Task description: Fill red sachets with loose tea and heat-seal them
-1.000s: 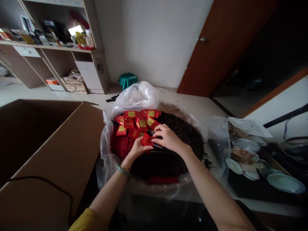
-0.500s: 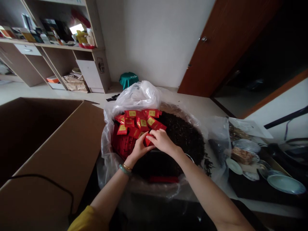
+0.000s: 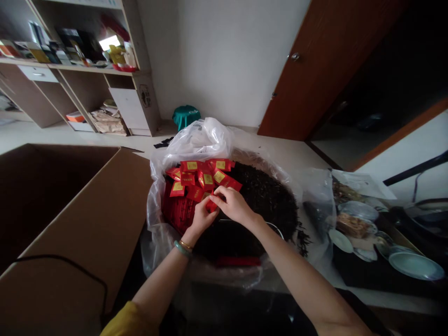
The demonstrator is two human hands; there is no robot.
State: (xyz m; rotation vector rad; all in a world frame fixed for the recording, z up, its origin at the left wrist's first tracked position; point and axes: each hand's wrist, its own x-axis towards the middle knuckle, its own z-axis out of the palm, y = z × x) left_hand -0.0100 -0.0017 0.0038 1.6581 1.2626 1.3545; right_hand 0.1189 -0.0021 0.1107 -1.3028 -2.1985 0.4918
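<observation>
Left grip [image 3: 202, 217] and right grip [image 3: 234, 205] pinch one red packet [image 3: 211, 205] between them, I see, over a plastic-lined container [image 3: 154, 233] of dark leaves [image 3: 268, 189], with more red packets [image 3: 207, 180] just beyond, then pale floor [image 3: 297, 151], white wall [image 3: 224, 60] and brown door [image 3: 301, 88].

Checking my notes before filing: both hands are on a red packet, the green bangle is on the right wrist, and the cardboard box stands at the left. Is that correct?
Wrong wrist: the head view shows the green bangle on the left wrist. Otherwise yes: left hand and right hand are on a red packet, and the cardboard box stands at the left.
</observation>
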